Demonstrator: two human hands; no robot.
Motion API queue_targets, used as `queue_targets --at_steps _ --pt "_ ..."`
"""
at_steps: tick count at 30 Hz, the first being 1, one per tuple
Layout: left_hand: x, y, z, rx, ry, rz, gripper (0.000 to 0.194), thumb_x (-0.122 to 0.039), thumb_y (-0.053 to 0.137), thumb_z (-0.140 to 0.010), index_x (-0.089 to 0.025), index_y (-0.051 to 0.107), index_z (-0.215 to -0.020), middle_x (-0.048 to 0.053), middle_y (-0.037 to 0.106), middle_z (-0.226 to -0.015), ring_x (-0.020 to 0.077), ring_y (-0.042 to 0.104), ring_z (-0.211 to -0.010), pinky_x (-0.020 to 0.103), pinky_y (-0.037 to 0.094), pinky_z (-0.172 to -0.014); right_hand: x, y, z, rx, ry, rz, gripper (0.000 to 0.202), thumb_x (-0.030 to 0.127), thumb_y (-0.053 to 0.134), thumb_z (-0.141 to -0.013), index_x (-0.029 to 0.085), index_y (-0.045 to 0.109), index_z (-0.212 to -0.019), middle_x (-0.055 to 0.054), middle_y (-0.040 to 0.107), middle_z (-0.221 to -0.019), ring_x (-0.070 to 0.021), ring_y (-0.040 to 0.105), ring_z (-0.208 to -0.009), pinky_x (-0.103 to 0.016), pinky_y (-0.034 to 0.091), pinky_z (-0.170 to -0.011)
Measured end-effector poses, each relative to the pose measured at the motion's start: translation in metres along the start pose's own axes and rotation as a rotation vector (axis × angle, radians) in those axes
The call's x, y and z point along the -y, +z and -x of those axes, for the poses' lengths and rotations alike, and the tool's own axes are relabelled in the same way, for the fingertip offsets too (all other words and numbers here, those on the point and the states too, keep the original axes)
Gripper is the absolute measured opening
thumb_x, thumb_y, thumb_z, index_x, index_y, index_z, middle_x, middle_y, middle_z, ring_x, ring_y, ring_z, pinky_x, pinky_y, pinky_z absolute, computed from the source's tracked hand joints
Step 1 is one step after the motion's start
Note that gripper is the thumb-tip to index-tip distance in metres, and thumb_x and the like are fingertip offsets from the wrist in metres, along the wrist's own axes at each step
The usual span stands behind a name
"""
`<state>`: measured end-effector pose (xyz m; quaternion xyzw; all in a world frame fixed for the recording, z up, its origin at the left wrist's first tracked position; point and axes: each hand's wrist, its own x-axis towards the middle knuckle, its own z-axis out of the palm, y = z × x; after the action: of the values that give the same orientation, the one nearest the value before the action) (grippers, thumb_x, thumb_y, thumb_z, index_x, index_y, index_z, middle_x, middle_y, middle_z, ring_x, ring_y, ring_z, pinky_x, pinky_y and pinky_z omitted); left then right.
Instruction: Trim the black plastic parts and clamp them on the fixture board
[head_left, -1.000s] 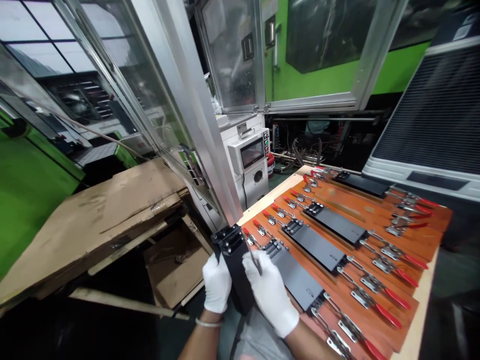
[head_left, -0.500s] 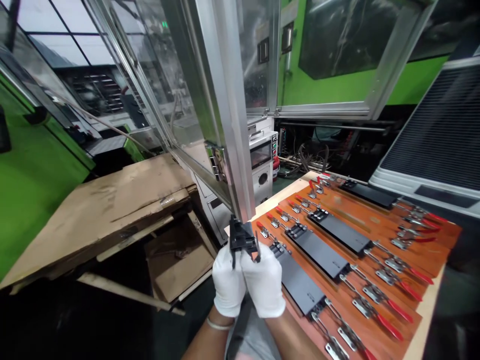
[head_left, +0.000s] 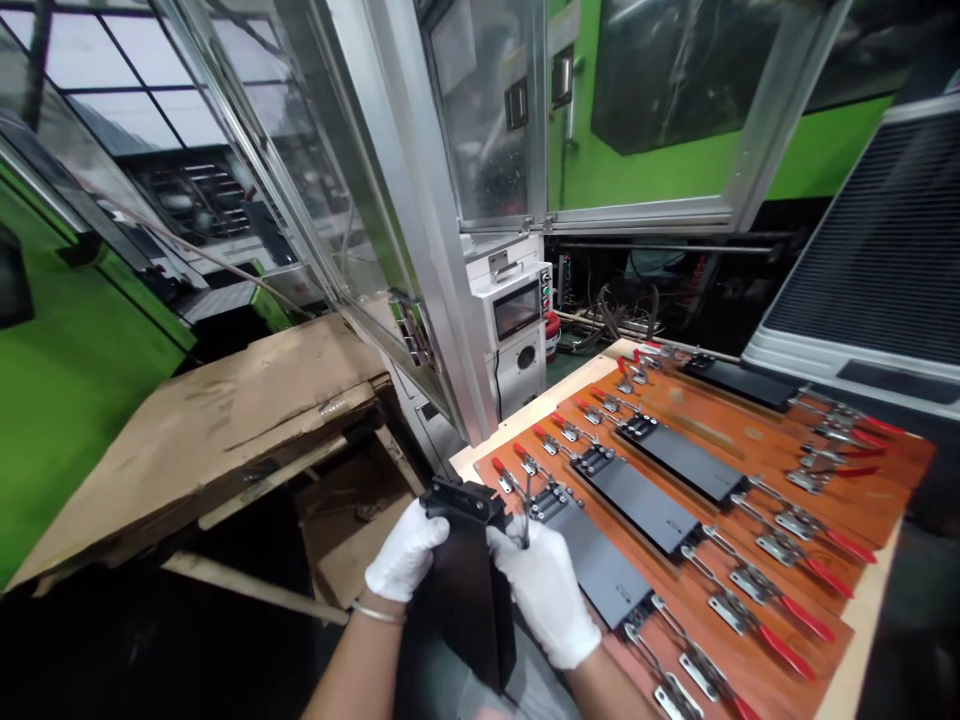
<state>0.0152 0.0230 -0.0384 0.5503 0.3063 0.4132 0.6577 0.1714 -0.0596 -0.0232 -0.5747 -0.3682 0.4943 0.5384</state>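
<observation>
A long black box-shaped part [head_left: 471,585] stands tilted between my hands, its end with small holes and lugs facing up. My left hand [head_left: 401,560] grips its upper left edge, thumb on the face. My right hand [head_left: 551,590], closed, is at the part's upper right edge. A thin dark metal tool [head_left: 527,500] sticks up from its fingers; its exact kind is unclear. Both hands wear white gloves. Just right of them, a grey-black panel [head_left: 592,560] lies clamped on the orange board [head_left: 720,590], partly hidden by my right hand.
Several more dark panels [head_left: 637,500] are held on the board by red-handled toggle clamps [head_left: 784,650]. A metal-framed clear door [head_left: 427,220] stands ahead. Left is a cardboard-topped table [head_left: 247,400]. A white machine with a screen [head_left: 517,312] stands behind.
My hands have moved apart and lower. The black part has swung from end-on to upright, showing its long face. The view has shifted slightly.
</observation>
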Motion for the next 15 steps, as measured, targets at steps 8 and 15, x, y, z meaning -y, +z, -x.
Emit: queue_targets --at_steps 8,15 --pt "-0.01 -0.004 0.014 0.143 0.038 0.04 0.078 -0.043 0.091 -0.049 -0.018 0.066 -0.119 0.013 0.07 -0.114 0.0303 0.063 -0.109 0.039 0.045 -0.1 0.005 -0.005 0.009 0.161 -0.045 0.097 0.016 0.029 0.056 -0.077 0.015 0.062 -0.07 0.002 0.055 -0.063 -0.0121 0.046 -0.061 -0.022 0.037 -0.055" --pt "-0.013 -0.014 0.022 0.239 0.009 0.051 0.087 -0.04 0.092 -0.048 -0.025 0.061 -0.128 0.011 0.068 -0.12 0.0316 0.063 -0.111 0.043 0.046 -0.101 0.02 -0.008 0.018 0.257 0.023 0.115 0.013 0.027 0.06 -0.075 0.015 0.064 -0.076 0.0 0.062 -0.065 -0.0133 0.051 -0.061 -0.022 0.039 -0.054"
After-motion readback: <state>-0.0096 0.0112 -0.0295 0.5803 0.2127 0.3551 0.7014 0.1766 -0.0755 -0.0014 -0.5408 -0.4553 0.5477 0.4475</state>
